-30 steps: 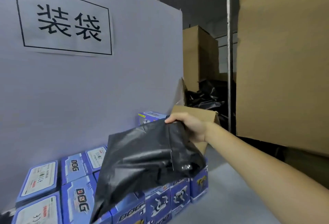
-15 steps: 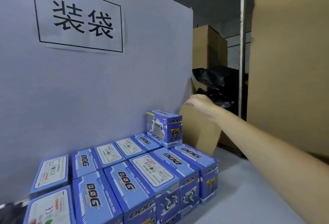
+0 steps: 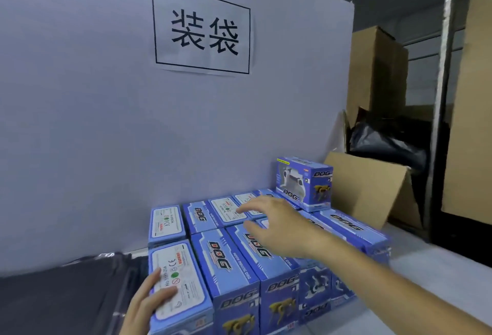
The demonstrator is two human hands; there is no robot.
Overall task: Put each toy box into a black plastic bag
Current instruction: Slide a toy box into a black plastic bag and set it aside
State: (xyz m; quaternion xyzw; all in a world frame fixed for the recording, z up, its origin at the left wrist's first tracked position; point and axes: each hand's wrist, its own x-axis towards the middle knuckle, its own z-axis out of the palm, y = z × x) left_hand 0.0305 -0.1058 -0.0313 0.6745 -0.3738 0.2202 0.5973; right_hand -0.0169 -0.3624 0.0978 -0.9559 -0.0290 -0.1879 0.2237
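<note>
Toy boxes stacked against the wall

Boxes (image 3: 226, 262) in blue fill the table in two rows, about nine lying flat, with one more box (image 3: 306, 183) upright on top. Left hand (image 3: 149, 300) rests relaxed fingers on the nearest left box (image 3: 181, 281). Right hand (image 3: 277, 225) hovers above, fingers spread. Black bags (image 3: 66, 294) lie flat at left.
</note>
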